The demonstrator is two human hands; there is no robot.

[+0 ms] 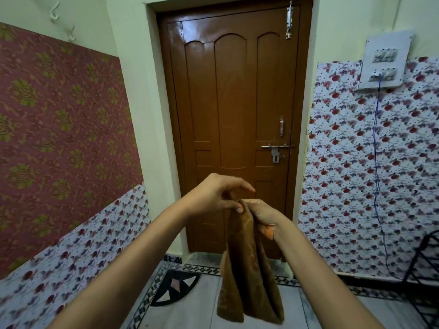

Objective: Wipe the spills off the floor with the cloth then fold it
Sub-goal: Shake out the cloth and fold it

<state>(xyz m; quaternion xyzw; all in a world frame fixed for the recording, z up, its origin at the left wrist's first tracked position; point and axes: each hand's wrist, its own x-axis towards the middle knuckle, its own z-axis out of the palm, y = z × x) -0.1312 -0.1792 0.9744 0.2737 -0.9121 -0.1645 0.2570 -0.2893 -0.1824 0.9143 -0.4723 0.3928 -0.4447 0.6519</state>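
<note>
A brown cloth hangs doubled over in the air in front of the door, its lower edge above the tiled floor. My right hand grips its top edge from the right. My left hand meets it from the left, thumb and a finger pinching the same top corner while the other fingers stretch out above. No spill shows on the visible part of the floor.
A closed brown wooden door stands straight ahead with a latch. Patterned walls close in on both sides. A dark metal rack stands at the right, and a blue wire hangs from a switchboard.
</note>
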